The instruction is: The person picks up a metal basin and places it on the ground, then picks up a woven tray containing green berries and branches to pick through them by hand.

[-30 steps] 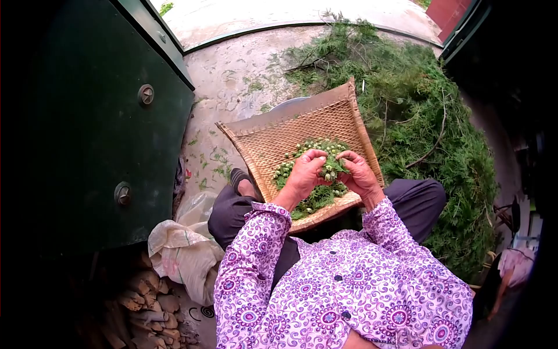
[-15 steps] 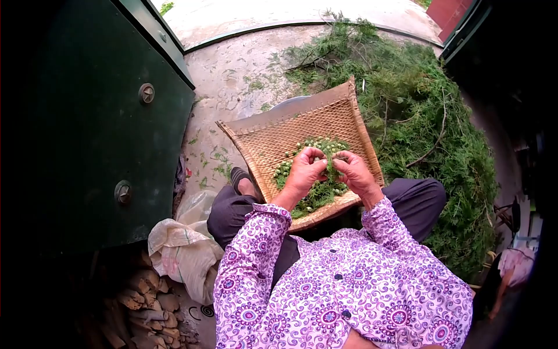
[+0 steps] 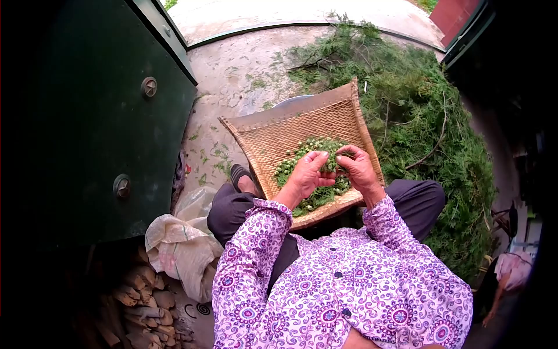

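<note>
The left hand and the right hand are over the woven basket, slightly apart, with their fingertips turned toward each other. The left hand's fingers curl inward, its thumb lying close to the index finger; whether this grip is fully closed, or has a small piece in it, I cannot tell. The right hand bends its thumb and index finger toward one another in a narrow grip, and their tips are too small to show whether they meet or pinch a bit of greenery.

Small green cones and feathery sprigs lie heaped in the basket, beneath and around the hands. The basket sits between the bent legs in dark trousers, its far edge raised, with the rim of a pale basin showing just behind it.

A large pile of evergreen branches spreads over the floor to the right of the basket. On the left are a crumpled pale sack, split firewood and a dark green door.
</note>
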Available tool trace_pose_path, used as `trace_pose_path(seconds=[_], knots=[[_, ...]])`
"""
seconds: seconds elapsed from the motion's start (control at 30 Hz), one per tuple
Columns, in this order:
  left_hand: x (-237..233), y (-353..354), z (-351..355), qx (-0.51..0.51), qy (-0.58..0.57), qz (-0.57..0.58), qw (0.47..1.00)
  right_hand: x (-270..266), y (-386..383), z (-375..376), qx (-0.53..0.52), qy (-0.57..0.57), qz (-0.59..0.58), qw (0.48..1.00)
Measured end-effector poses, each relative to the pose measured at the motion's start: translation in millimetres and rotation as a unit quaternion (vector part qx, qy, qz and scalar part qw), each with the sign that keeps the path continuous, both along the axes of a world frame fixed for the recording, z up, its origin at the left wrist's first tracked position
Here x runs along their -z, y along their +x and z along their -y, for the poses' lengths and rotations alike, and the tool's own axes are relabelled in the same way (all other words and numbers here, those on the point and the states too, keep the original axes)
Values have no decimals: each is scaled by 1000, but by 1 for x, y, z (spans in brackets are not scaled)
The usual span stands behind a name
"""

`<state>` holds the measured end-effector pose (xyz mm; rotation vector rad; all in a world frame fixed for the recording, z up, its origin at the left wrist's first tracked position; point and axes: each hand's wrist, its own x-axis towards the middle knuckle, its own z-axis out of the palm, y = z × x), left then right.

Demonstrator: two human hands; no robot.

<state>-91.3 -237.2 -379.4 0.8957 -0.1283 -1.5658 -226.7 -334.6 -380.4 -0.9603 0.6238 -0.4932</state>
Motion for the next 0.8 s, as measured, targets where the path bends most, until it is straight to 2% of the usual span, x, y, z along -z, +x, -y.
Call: trace_pose_path(seconds=[0.17, 0.27, 0.4, 0.5, 0.57, 0.6, 0.67, 0.77, 0.8], knots=[[10, 1, 2, -20, -18, 46, 999, -16, 3, -11, -2, -120, -21, 993], [7, 2, 2, -16, -19, 50, 998, -11, -1, -7, -33, -112, -32, 993], [5, 0, 4, -32, -14, 57, 998, -15, 0, -9, -24, -123, -37, 991], [6, 1, 2, -11, 12, 64, 998, -13, 1, -9, -23, -182, -91, 979], [9, 1, 2, -9, 33, 79, 996, -6, 1, -8, -43, -352, -189, 916], [10, 1, 2, -7, 54, 93, 994, -6, 3, -11, -43, -351, -190, 916], [14, 2, 1, -10, 75, 106, 991, -5, 12, -20, 31, -463, -163, 871], [20, 2, -1, 6, 115, 138, 984, 7, 16, -20, 48, -502, -192, 842], [22, 1, -4, 25, 134, 155, 978, 23, 15, -11, 72, -545, -223, 805]])
